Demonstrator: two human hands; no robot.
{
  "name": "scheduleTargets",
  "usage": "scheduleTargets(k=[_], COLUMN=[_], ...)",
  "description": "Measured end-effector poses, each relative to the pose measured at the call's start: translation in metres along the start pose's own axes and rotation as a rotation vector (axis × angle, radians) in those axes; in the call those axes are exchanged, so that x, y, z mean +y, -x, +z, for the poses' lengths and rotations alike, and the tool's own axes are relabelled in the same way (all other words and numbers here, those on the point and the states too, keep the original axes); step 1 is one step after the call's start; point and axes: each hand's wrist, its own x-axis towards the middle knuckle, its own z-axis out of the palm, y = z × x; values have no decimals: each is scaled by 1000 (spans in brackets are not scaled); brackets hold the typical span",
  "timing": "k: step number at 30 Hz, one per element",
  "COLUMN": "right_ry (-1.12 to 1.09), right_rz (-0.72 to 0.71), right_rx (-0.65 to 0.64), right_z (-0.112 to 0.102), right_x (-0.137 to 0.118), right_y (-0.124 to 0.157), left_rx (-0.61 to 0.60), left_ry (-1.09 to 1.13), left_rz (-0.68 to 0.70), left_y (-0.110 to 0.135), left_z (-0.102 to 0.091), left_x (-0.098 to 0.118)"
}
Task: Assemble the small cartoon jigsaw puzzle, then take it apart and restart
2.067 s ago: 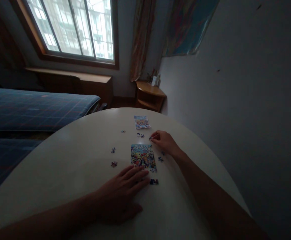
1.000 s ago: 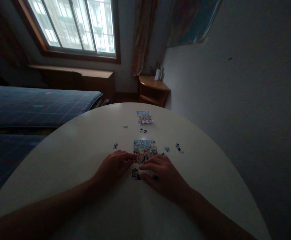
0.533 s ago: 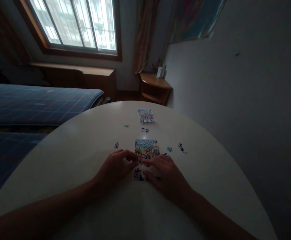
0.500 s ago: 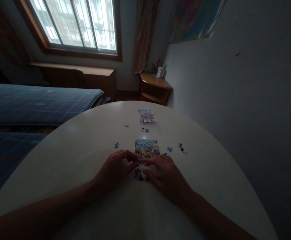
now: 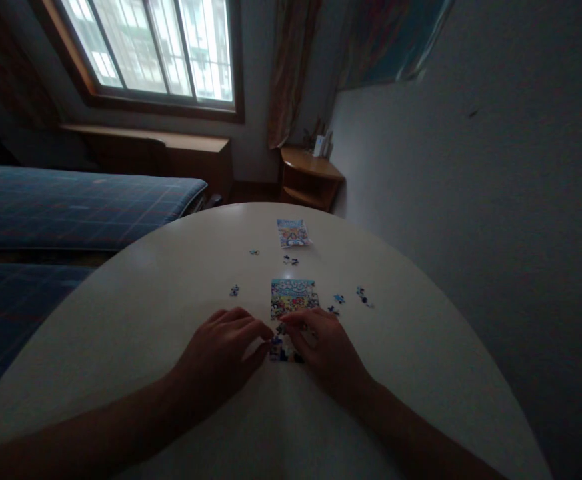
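Note:
A partly joined jigsaw puzzle [image 5: 292, 293] with colourful cartoon print lies flat on the white table, its upper part showing past my hands. Its lower part [image 5: 287, 353] is darker and partly covered by my fingers. My right hand [image 5: 327, 343] reaches over the middle of the puzzle, thumb and forefinger bent around a small puzzle piece [image 5: 281, 329]. At the left edge, my left hand [image 5: 233, 343] has thumb and forefinger drawn together, touching the puzzle's side. Whatever lies between those fingertips is too small and dark to make out.
Loose puzzle pieces lie around: one on the left [image 5: 234, 290], some on the right [image 5: 339, 299] and far right [image 5: 364, 296], others behind [image 5: 291, 260]. A printed packet [image 5: 293, 233] rests toward the round table's [image 5: 181, 293] far edge. A bed [image 5: 71, 207] stands left, a wall right.
My left hand has shifted slightly down along the puzzle's left edge, away from my right fingertips. My right hand has moved a little, uncovering a loose piece on the right.

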Motion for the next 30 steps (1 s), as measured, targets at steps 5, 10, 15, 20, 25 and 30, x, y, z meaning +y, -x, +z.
scheduleTargets(k=[5,10,15,20,25,30], right_ry=[101,175,211,225,249,293], right_rz=[-93,-138,-153,-162,-156,-158], right_rx=[-38,-51,-38,-27,-38,-27], right_z=[5,6,8,8,6,6], right_x=[3,2,3,3,2,4], right_y=[-2,-4,-5,-6,-7,-9], left_rx=[-114,-147,-175,-217,-228,-221], left_ry=[-135,-250,-272,-280,-271,-239], left_rz=[204,247,229,237,257,238], left_y=[22,30,32,33,32,27], left_z=[3,17,19,15,12,9], left_x=[23,26,28,32,35,34])
